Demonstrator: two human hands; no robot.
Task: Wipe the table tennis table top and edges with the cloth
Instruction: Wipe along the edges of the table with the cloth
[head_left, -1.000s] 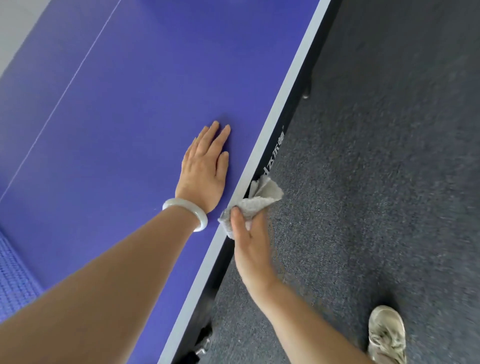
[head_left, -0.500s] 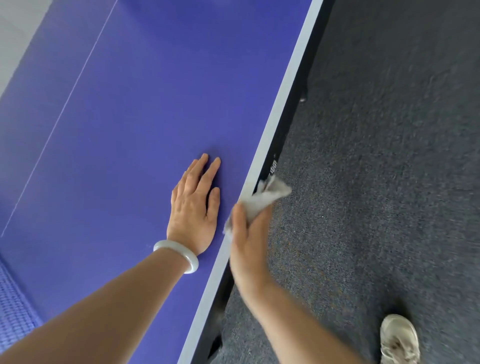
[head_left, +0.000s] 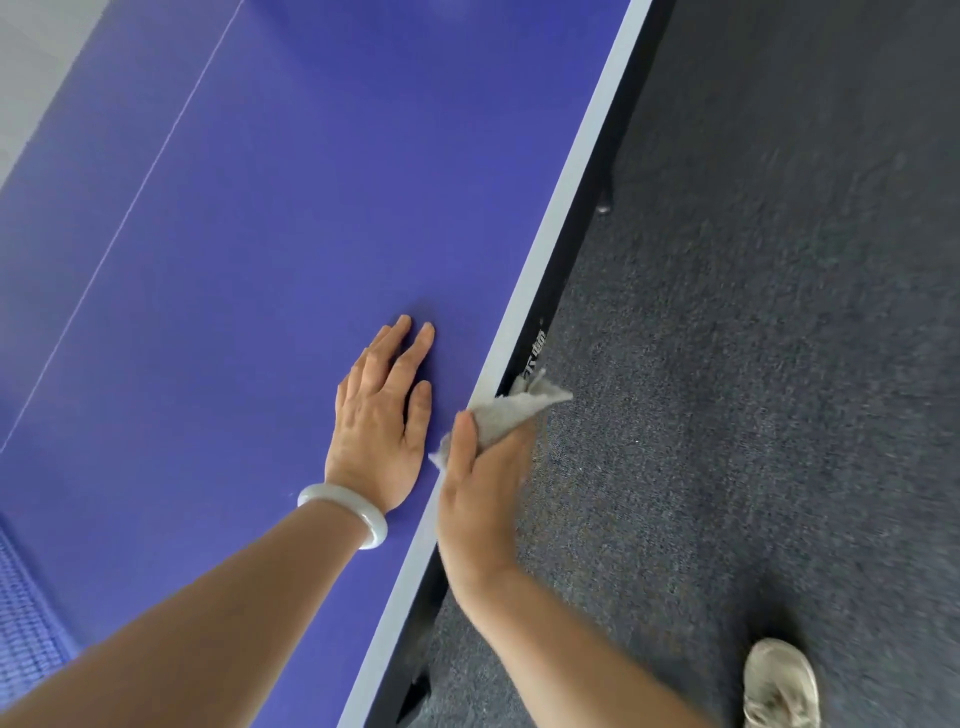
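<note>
The blue table tennis table top (head_left: 270, 249) fills the left of the view, with a pale border stripe and a black side edge (head_left: 576, 228) running diagonally. My left hand (head_left: 382, 415) lies flat on the top near that edge, fingers straight, a white bangle on the wrist. My right hand (head_left: 480, 493) grips a crumpled grey cloth (head_left: 506, 413) and holds it against the table's side edge, thumb on top of the border stripe, fingers wrapped below and partly hidden.
Dark grey carpet (head_left: 753, 364) covers the floor to the right of the table. My light-coloured shoe (head_left: 779, 686) stands at the bottom right. The blue net (head_left: 23, 623) shows at the lower left corner.
The view has shifted along the table; my left hand sits lower in the frame. My right hand with the cloth has stayed on the side edge, sliding slightly along it.
</note>
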